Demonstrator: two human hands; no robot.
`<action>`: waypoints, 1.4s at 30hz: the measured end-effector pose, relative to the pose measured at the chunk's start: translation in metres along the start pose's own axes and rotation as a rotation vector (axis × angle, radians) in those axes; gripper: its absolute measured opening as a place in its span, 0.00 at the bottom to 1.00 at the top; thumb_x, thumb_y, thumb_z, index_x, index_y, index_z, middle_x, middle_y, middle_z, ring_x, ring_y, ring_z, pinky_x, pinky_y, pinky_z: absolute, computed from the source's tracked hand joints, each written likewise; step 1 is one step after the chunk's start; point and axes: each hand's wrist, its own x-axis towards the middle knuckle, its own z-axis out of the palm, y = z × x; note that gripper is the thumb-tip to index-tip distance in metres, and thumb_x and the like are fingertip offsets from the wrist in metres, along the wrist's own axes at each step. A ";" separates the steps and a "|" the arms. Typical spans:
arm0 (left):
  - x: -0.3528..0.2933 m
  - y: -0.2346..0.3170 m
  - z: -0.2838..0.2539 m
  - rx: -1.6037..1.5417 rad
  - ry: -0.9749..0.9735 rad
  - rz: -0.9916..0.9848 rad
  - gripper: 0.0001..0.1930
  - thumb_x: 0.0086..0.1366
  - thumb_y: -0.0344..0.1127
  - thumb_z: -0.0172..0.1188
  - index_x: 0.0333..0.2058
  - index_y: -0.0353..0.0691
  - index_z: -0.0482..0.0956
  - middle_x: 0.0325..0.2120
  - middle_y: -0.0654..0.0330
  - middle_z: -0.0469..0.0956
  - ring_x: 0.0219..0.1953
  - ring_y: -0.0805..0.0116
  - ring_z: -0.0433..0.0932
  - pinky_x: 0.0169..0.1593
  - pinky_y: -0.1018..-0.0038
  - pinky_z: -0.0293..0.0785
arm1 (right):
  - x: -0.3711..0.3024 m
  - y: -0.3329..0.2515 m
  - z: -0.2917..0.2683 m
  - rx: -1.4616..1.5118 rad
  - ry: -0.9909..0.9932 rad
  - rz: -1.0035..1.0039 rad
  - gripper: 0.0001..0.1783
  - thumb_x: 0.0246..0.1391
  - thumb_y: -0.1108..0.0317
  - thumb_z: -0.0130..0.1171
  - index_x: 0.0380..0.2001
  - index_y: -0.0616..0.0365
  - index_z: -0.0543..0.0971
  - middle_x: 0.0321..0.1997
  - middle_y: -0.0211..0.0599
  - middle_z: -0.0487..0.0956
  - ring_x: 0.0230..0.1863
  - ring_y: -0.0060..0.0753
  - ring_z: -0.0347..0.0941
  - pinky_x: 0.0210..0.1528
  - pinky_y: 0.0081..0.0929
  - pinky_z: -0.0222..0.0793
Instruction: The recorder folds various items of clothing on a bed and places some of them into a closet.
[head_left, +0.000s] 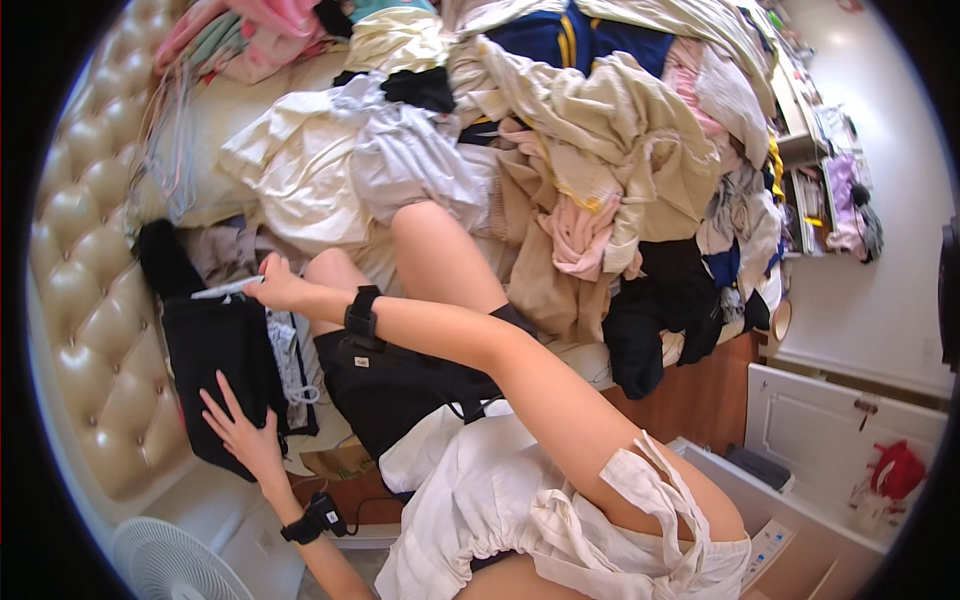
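A folded black garment (pixel 215 345) lies on the bed at the left, beside the tufted headboard. My left hand (pixel 245 435) rests on its near part with the fingers spread. My right hand (pixel 280 285) reaches across to the garment's far end, its fingers closed on a thin white strip (pixel 222 290). What kind of thing the strip is cannot be made out. Just beyond it lies a black cloth bundle (pixel 168 262). A grey-and-white garment with a drawstring (pixel 290 365) shows partly from under the black one.
A heap of loose clothes covers the bed, including a beige garment (pixel 640 130) and a cream shirt (pixel 305 165). The tufted headboard (pixel 100 320) borders the left side. A white fan (pixel 170 560) stands at the lower left, an open drawer (pixel 800 510) at the lower right.
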 end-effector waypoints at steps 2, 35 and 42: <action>0.002 0.004 0.001 0.032 0.017 0.017 0.48 0.44 0.30 0.64 0.62 0.65 0.47 0.63 0.61 0.44 0.61 0.44 0.50 0.51 0.47 0.63 | 0.023 0.001 -0.050 0.100 0.232 -0.227 0.22 0.40 0.63 0.60 0.35 0.64 0.65 0.35 0.45 0.67 0.36 0.35 0.64 0.38 0.30 0.64; 0.059 0.224 -0.004 -0.368 -0.038 0.739 0.25 0.61 0.38 0.50 0.56 0.43 0.60 0.60 0.56 0.54 0.63 0.56 0.49 0.61 0.50 0.41 | -0.360 -0.119 -0.365 -0.261 0.543 -0.362 0.11 0.49 0.74 0.47 0.36 0.61 0.75 0.23 0.33 0.77 0.23 0.21 0.71 0.26 0.19 0.67; 0.050 0.204 -0.008 -0.541 -0.095 0.777 0.17 0.62 0.33 0.49 0.50 0.35 0.68 0.51 0.51 0.67 0.55 0.54 0.63 0.58 0.64 0.53 | -0.328 0.190 -0.484 -0.129 1.591 0.578 0.46 0.37 0.47 0.62 0.54 0.66 0.58 0.57 0.56 0.59 0.59 0.53 0.55 0.58 0.41 0.55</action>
